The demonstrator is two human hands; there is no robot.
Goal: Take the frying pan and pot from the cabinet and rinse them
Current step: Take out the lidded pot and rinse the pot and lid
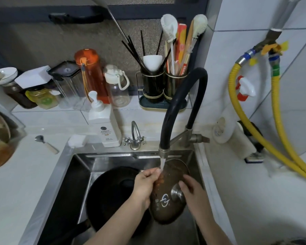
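Observation:
A glass pot lid (168, 200) with a steel knob and a printed logo is held tilted over the steel sink (81, 167). Water runs from the black hose faucet (177, 110) onto its upper edge. My left hand (145, 184) grips the lid's left rim, fingers curled over the edge under the stream. My right hand (193, 193) holds the right side, with the thumb beside the knob. A black frying pan (109, 197) lies in the sink's left part, its handle pointing toward the lower left. No pot body can be made out.
A white soap pump bottle (105, 126) and a small steel tap (134, 137) stand behind the sink. On the ledge stand bottles, jars and a utensil holder (163, 91). A spoon (46, 144) lies on the left counter. Yellow gas hoses (279, 131) hang on the right wall.

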